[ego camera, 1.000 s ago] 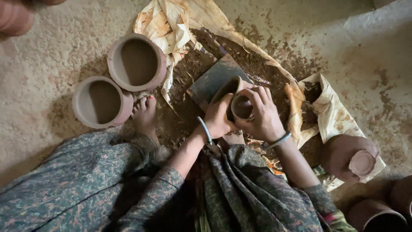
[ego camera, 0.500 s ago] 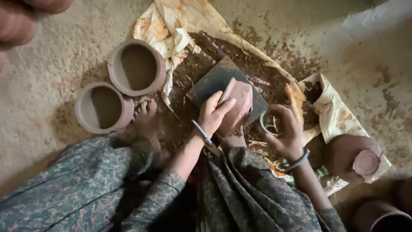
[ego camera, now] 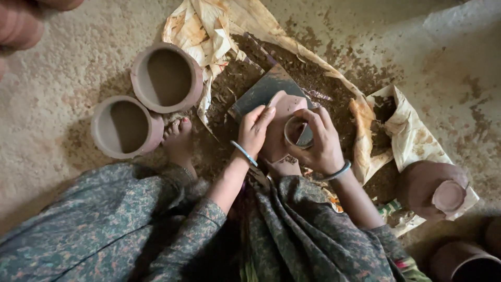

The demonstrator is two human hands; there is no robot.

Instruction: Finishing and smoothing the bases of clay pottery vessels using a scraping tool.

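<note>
The left hand (ego camera: 257, 130) lies with fingers together and flat against the side of a small unfired clay pot (ego camera: 284, 122), covering much of that side. The right hand (ego camera: 319, 142) curls round a short ring-like clay piece (ego camera: 297, 131), thumb and fingers pinching its rim; its lower edge is hidden by the palm, so how it meets the pot is hard to tell. The pot lies tilted over a dark flat slab (ego camera: 261, 93), long axis running from the lap up and away, its rounded end pointing to the slab; its base is hidden between the wrists.

Under the slab, crumbled dark clay (ego camera: 313, 78) spreads over a stained, crumpled sheet (ego camera: 209, 31) on the floor. A bare foot (ego camera: 179, 140) rests just beside two open clay bowls (ego camera: 166, 77), which touch each other. To the right an overturned reddish pot (ego camera: 430, 188) sits on the sheet's edge; another vessel (ego camera: 462, 261) is cut off at the bottom corner. Blurred reddish shapes (ego camera: 21, 23) at the top left cannot be made out.
</note>
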